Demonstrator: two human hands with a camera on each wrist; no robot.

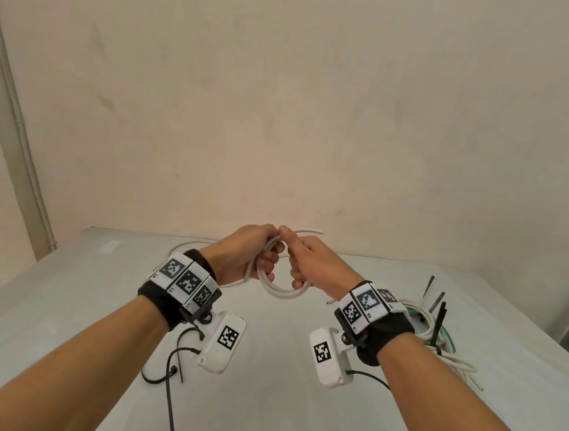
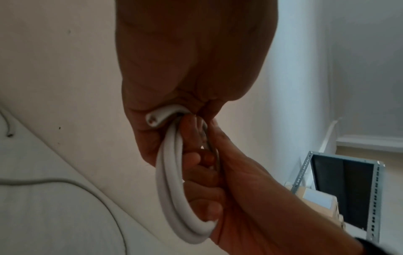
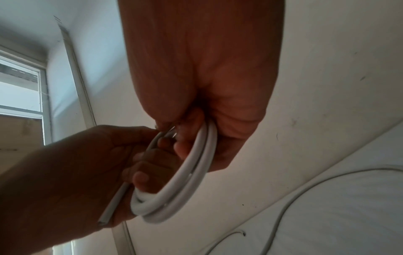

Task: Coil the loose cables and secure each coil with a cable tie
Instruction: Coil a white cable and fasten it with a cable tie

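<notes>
Both hands, left hand (image 1: 251,246) and right hand (image 1: 310,260), gripping white cable coil (image 1: 282,289) at frame centre; winding nearly finishing; next needing cable tie (image 1: 171,387), lower left.

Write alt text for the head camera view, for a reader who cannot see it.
Both hands hold a small coil of white cable above a pale table, the left hand gripping one side and the right hand the other. Black cable ties lie near the left forearm, and a bundle of more cables sits at right.

I hold both forearms out in front, wrists raised; my left hand (image 1: 250,252) and right hand (image 1: 309,264) meet knuckle to knuckle, fingers curled tight.
</notes>
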